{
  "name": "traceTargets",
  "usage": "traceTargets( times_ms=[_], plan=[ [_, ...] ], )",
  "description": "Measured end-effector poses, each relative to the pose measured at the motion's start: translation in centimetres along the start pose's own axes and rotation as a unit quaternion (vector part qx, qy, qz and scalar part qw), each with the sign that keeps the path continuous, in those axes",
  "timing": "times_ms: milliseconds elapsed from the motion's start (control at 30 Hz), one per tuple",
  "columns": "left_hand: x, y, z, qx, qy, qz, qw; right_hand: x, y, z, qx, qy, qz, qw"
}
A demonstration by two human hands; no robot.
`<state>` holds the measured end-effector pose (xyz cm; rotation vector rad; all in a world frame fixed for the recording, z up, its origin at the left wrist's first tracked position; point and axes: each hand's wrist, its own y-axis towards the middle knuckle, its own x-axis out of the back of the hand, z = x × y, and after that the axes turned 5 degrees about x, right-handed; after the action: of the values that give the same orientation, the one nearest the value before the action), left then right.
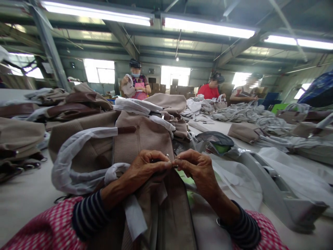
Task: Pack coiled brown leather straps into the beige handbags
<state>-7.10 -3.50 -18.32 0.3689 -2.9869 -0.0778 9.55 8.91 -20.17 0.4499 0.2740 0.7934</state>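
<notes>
Pale worktable (pixel 19 199) beneath, brown bag (pixel 174 205) below the fingers (pixel 162 166), long axis running forward, left hand (pixel 145 167) and right hand (pixel 196 168) pinching something tiny (pixel 168 156)

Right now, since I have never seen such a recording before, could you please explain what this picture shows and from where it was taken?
No robot works here: you see a person's two bare hands. The single picture comes from a camera worn on that person's head, looking forward and down. The left hand and right hand meet, fingertips pinched, at a small shiny piece, too small to identify, close to a beige ribbed fabric bag. A curved handle wrapped in white material is attached to this bag. On the pale table lie more brown bags and, to the right, a long grey plastic device.
</notes>
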Motion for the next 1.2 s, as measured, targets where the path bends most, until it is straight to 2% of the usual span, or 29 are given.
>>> traceTargets(
  times_ms=[200, 500, 733, 933, 1200],
  plan=[
    [0.0, -0.4, -0.7, -0.007, 0.035, 0.02, 0.999, -0.1, -0.6, 0.1, 0.089, -0.102, 0.054, 0.989],
    [-0.3, -0.5, -1.2, 0.054, 0.014, 0.024, 0.998, -0.2, -1.7, 0.6, 0.191, -0.261, 0.069, 0.944],
    [-0.3, -0.5, -1.2, 0.055, 0.007, 0.015, 0.998, -0.8, -1.8, 1.4, 0.185, -0.345, 0.078, 0.917],
    [-0.1, -0.5, -0.7, 0.052, -0.011, 0.021, 0.998, -0.7, -1.7, 1.2, 0.174, -0.335, 0.085, 0.922],
    [-0.1, -0.3, -0.5, 0.036, 0.007, 0.02, 0.999, -0.6, -1.7, 1.2, 0.195, -0.387, 0.094, 0.896]
  ],
)
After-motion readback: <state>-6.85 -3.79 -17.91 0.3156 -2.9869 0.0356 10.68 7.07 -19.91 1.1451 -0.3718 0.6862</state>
